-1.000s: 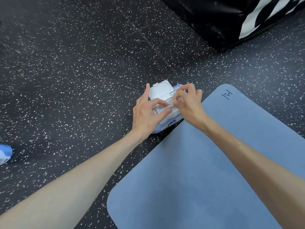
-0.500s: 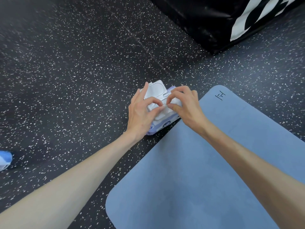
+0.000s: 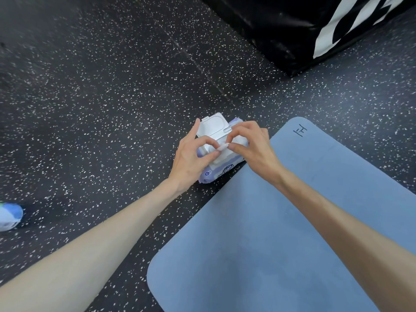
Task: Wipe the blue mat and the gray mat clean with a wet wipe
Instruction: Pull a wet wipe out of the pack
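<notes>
Wipe pack [image 3: 221, 172]: on floor, touching blue mat [image 3: 258, 244] edge, lid [image 3: 213, 127] open. Left hand [image 3: 191, 161] and right hand [image 3: 254, 149] both pinch wipe [image 3: 222, 147] at the opening. Gray mat: unseen. Advice: steady pack, draw one sheet straight up.

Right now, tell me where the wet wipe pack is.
The wet wipe pack lies mid-frame on the speckled floor, beside the blue mat's far left edge, under both hands.
</notes>
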